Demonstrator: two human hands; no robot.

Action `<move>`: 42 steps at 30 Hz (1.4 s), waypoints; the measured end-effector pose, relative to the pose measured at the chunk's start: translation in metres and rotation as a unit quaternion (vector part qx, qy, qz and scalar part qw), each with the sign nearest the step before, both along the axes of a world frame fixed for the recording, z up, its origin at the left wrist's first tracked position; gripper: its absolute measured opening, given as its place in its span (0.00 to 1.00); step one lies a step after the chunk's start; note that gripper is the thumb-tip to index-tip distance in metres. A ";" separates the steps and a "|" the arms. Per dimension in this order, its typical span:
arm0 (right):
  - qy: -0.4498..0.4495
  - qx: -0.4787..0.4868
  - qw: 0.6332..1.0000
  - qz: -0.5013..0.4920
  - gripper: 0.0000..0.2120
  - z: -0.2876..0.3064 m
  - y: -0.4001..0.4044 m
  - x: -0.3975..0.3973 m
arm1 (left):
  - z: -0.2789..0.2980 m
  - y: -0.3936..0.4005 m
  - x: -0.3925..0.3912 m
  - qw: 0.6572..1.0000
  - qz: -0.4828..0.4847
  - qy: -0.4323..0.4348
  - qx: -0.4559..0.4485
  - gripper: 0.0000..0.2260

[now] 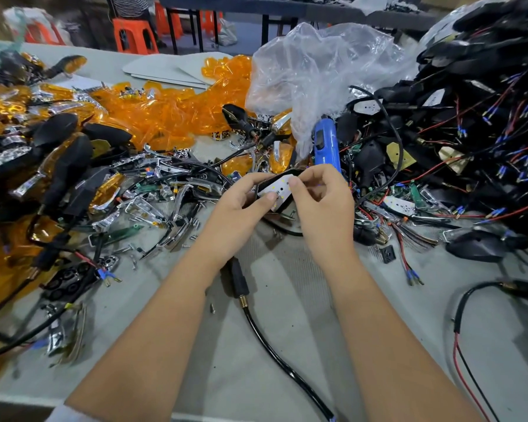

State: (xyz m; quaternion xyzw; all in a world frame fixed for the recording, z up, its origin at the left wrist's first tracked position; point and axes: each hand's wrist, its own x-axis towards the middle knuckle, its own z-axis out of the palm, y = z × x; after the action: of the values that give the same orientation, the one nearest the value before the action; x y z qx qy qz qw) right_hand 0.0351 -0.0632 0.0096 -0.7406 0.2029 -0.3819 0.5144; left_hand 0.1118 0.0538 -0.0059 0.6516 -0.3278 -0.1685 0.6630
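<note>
**Board half-seated in shell, slip and wire strain are the risks**

The left hand (241, 205) and right hand (323, 205) hold the part in the air just above the desk (302, 318), in front of the blue screwdriver (326, 144).

- Left grip: clamped on the black shell (291, 172), thumb pressing the white board (282, 184).
- Right grip: thumb and forefinger pinched together on the board's upper edge.
- Orientation: the board faces up toward the camera. Its long axis runs diagonally, lower left to upper right. The shell's narrow tip appears to point up-right, away from the person. The stem (237, 280) and cable (275, 354) trail back toward the person across the desk.

Risks, as a judgement:
- The pinch sits on a thin edge. Uneven thumb pressure could cock the board, so it seats crooked or pops out.
- A dropped board lands in the chrome scrap (153, 205) and is hard to find.
- Any wires under the board are hidden, so pulling it sideways could strain them.
- The cable lies slack. If it snags, it could tug the shell out of the left grip.
- The loose screw (212, 308) near the forearm is easy to sweep away.
</note>
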 end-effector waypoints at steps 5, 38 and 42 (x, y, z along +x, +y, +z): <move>0.017 0.094 0.994 0.058 0.03 0.004 0.001 0.000 | 0.004 0.003 0.000 0.999 -0.022 0.024 0.005 0.12; 0.269 -0.412 0.857 0.151 0.27 -0.018 0.025 0.027 | 0.021 0.036 0.034 0.878 0.091 0.370 -0.288 0.12; 0.273 -0.505 0.802 0.165 0.26 -0.022 0.029 0.034 | 0.023 0.040 0.035 0.857 0.066 0.386 -0.335 0.12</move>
State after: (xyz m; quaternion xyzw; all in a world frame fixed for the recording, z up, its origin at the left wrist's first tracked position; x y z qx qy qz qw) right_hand 0.0691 -0.0340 -0.0121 -0.9915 -0.0120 -0.1214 0.0461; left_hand 0.1467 0.0941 0.0172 0.2930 -0.0388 -0.2423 0.9241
